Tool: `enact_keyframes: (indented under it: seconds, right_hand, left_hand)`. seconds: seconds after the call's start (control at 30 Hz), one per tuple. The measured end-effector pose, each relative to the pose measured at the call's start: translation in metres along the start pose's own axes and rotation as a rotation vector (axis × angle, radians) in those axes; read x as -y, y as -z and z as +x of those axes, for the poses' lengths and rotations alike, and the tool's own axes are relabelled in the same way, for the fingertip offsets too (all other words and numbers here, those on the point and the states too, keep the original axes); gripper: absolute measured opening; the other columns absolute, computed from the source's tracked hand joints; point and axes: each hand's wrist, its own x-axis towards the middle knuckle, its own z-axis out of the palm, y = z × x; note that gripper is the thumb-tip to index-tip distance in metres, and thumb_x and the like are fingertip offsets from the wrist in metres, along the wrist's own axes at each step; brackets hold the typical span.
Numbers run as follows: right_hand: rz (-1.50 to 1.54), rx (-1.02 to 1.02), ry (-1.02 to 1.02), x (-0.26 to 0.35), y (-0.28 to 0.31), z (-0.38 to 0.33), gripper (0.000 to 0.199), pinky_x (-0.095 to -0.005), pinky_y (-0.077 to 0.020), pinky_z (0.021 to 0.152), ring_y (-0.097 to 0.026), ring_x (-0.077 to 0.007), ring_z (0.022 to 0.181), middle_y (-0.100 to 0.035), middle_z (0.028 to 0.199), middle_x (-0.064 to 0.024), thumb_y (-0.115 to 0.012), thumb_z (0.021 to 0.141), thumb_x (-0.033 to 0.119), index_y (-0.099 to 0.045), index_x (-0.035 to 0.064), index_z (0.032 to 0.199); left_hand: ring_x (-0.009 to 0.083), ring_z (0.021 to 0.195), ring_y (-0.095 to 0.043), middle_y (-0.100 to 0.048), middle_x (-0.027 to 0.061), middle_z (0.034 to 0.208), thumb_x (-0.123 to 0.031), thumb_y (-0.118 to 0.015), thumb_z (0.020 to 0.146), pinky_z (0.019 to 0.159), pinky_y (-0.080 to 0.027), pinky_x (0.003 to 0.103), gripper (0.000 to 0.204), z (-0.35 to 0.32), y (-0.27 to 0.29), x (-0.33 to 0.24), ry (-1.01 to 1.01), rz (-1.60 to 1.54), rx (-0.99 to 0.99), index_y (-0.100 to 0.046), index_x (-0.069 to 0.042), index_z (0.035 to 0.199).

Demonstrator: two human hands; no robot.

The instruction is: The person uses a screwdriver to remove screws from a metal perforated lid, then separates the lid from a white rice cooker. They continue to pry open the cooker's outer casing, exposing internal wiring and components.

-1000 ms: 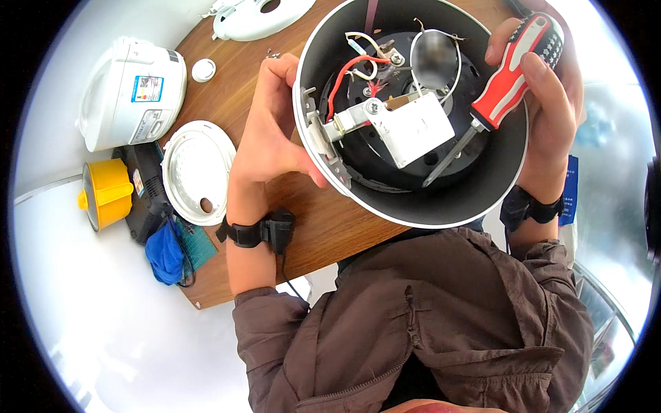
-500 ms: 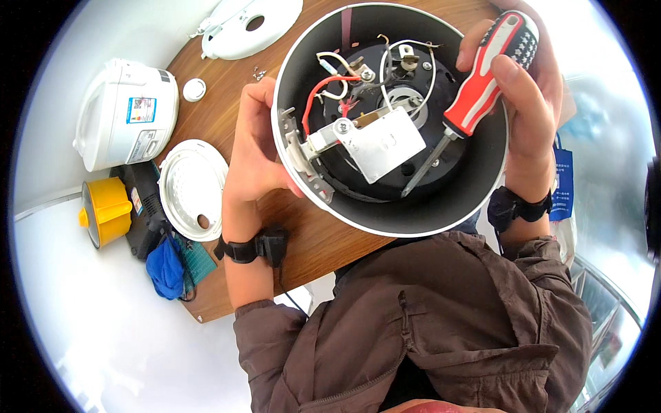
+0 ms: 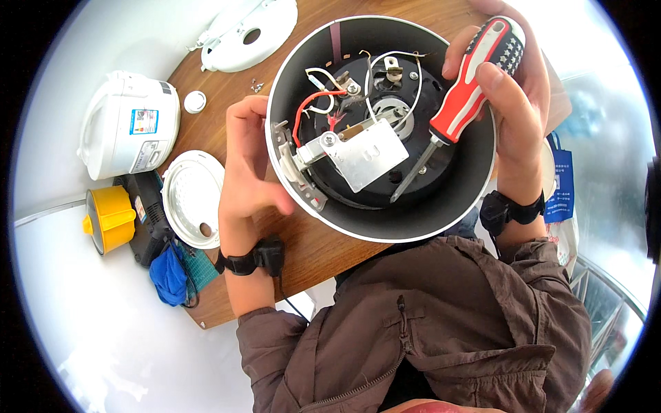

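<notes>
A rice cooker's round outer shell, dark inside with a white rim, is tilted so its inside faces me. Within it I see a metal plate, red and white wires, screws and a black base. My left hand is curved round the shell's left side; its fingertips are hidden behind, and its thumb sticks out below the rim. My right hand grips a red, white and black screwdriver and also steadies the shell's right side. The screwdriver's shaft slants down across the inside; whether its tip touches anything I cannot tell.
On the wooden table lie a white lid part, a round white perforated lid, a small white cap and tiny screws. A white rice cooker, yellow container and blue cloth are at left.
The shell has shifted slightly left in my hands, with the screwdriver still in my right hand. My left thumb has come away from the rim.
</notes>
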Motion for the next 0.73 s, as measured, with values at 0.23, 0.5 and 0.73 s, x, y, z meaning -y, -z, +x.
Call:
enact_keyframes:
  seconds: [0.23,0.5,0.73]
  right_hand:
    - [0.053,-0.019,0.065,-0.003,0.003,0.002,0.075,-0.0209,-0.0485,0.064,-0.062,-0.0137,0.069,-0.066,0.085,-0.0163,-0.072,0.084,0.032,-0.039,-0.0017,0.143]
    - [0.083,-0.136,0.204,0.004,0.013,-0.003,0.072,-0.0246,-0.053,0.072,-0.063,-0.0178,0.078,-0.064,0.098,-0.0166,-0.06,0.093,0.032,-0.034,-0.003,0.15]
    - [0.107,0.032,0.108,-0.005,0.031,0.003,0.057,-0.0209,-0.0555,0.065,-0.066,-0.0159,0.075,-0.062,0.097,-0.0199,-0.048,0.103,0.026,-0.034,-0.0046,0.15]
  left_hand:
    - [0.0285,0.145,-0.04,-0.038,0.019,0.155,-0.094,-0.072,0.049,0.122,-0.034,0.046,0.145,0.004,-0.019,-0.021,-0.11,0.005,-0.161,-0.027,-0.002,0.152]
    - [0.0307,0.136,-0.055,-0.043,0.0246,0.154,-0.069,-0.06,0.091,0.111,-0.05,0.042,0.106,0.001,-0.051,-0.021,-0.164,0.028,-0.164,-0.021,0.002,0.16]
    - [0.0309,0.138,-0.053,-0.044,0.0246,0.154,-0.064,-0.056,0.096,0.114,-0.047,0.043,0.099,0.002,-0.049,-0.016,-0.183,-0.069,-0.196,-0.023,0.003,0.16]
